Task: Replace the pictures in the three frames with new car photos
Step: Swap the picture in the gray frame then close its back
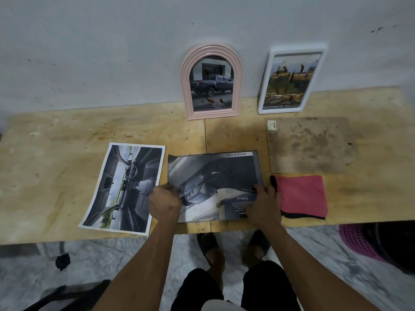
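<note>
A dark car photo (211,176) lies on a thin black frame (259,167) at the front middle of the wooden table (67,153). My left hand (165,204) has curled fingers on the photo's left edge. My right hand (262,205) presses down on its lower right corner. A car interior print (123,187) lies flat to the left. A pink arched frame (211,81) with a pickup photo and a white rectangular frame (292,80) with a yellow car photo lean against the wall.
A stained brown backing board (312,144) lies at the right, with a pink cloth (301,196) just in front of it beside my right hand. A pink basket (357,241) stands on the floor under the table's right end. My feet are below the table's front edge.
</note>
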